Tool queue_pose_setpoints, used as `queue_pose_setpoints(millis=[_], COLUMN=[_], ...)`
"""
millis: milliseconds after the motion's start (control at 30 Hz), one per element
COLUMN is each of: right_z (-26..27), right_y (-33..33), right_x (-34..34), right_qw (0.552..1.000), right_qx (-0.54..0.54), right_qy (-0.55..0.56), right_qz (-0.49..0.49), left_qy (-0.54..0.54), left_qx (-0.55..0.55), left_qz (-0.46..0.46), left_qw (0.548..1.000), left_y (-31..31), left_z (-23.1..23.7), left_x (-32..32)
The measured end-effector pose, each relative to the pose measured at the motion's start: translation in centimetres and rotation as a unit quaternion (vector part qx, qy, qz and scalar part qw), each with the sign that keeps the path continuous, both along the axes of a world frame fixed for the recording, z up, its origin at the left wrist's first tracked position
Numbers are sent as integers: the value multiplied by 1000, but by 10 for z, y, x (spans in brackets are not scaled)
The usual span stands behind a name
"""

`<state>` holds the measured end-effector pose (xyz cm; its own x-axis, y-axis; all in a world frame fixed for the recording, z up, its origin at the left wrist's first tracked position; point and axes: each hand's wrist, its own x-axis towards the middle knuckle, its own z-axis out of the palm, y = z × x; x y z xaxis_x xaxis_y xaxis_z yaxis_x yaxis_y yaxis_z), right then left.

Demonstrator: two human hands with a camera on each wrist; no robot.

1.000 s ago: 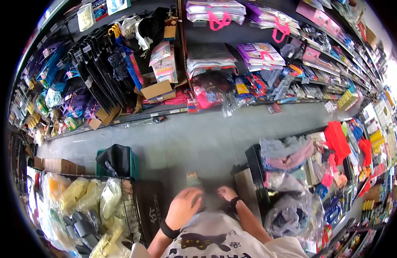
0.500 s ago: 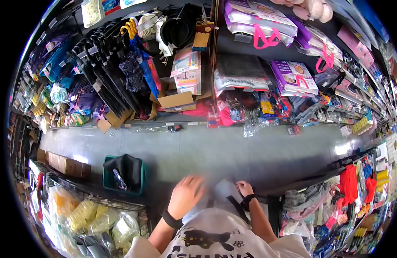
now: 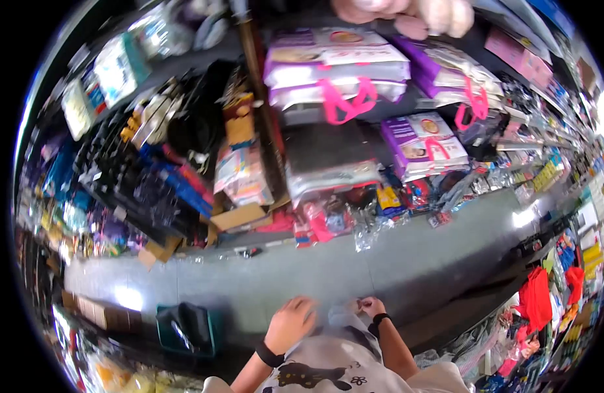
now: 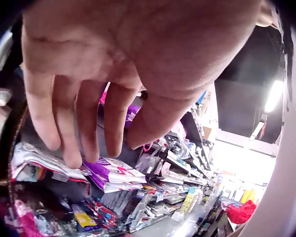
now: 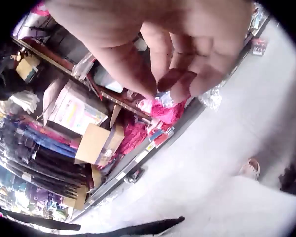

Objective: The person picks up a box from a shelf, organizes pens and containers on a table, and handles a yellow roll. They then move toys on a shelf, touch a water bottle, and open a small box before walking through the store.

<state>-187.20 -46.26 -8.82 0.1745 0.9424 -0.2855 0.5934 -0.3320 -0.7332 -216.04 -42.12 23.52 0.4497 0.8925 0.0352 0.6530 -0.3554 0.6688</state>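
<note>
My left hand (image 3: 291, 325) hangs in front of the body above the aisle floor, holding nothing. In the left wrist view its fingers (image 4: 91, 123) are loosely bent and spread, with purple-and-white bedding packs (image 4: 113, 174) on the shelf behind them. The right hand (image 3: 370, 306) is at the front of the body on the other side. Its fingers (image 5: 187, 61) curl loosely in the right wrist view, and nothing shows in its grasp. Both hands are apart from the shelves. Black bands are around both wrists.
A long shelf ahead carries folded umbrellas (image 3: 118, 177), an open cardboard box (image 3: 239, 217) and packs with pink handles (image 3: 338, 65). A green bin (image 3: 217, 331) with something black in it stands on the floor (image 3: 249, 281) at left. Red clothing (image 3: 534, 298) hangs at right.
The person has walked forward, and the shelf ahead is closer and larger in view. The bins of goods on both sides have slid back toward the bottom edge. Both hands stay free.
</note>
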Motion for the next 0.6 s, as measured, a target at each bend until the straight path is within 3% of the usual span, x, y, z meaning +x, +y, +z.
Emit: queue_pose_setpoints(millis=[133,200,300,333,467,500,600], right_z=[17,0,80,101,83,76,66], right_y=[33,34,23,20,-1,-3,-25], right_x=[61,90,102,97,86,85,53], right_qw=[991,981,972,965,945,945,863], right_qx=[-114,-111,-98,-98,-61,-124,-49], right_qy=[24,-155,-61,-42,-49,-26,118], right_qz=[-65,-45,-203,-241,-318,-302,-489], left_qy=[-8,-10,-2,-15,-44,-44,-47], left_qx=[2,28,29,27,29,32,14], left_qz=[-117,-205,-344,-390,-544,-584,-698], left_qw=[993,978,938,920,837,810,715], left_y=[56,86,115,125,143,143,144], left_z=[6,-1,-1,-7,-18,-18,-17], left_x=[81,127,190,204,263,274,299])
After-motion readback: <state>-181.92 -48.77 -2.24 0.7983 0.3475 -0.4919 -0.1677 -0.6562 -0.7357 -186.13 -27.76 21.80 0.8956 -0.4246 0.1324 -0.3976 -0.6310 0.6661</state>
